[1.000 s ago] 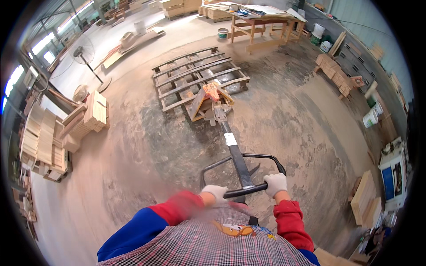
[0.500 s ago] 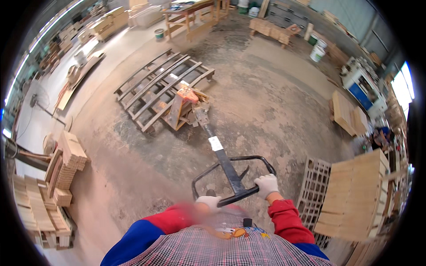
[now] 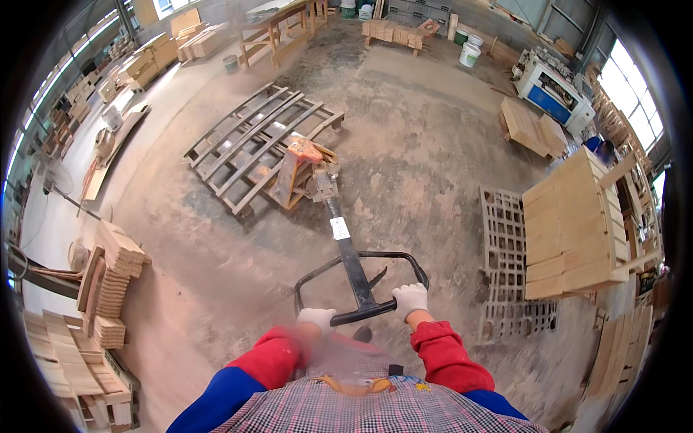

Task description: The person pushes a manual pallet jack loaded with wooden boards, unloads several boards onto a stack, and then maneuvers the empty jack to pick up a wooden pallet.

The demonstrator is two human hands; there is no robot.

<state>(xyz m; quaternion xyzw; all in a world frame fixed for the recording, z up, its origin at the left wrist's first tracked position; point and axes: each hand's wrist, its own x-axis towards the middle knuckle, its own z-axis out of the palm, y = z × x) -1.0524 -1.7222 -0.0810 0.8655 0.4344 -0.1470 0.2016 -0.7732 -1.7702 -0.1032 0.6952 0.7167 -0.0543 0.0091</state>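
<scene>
Step in hand looks like steering the pallet jack by its handle. Grip: left hand and right hand both wrapped on the handle, one per near corner. Jack's orange body sits at the near edge of the slatted pallet, ahead and slightly left; fork depth can't be told. Any next move calls for even two-handed control, shaft in line with travel. Edges: board stack left; plastic grid pallet and light wood stack right. Bare floor right of the jack gives most swing room.
</scene>
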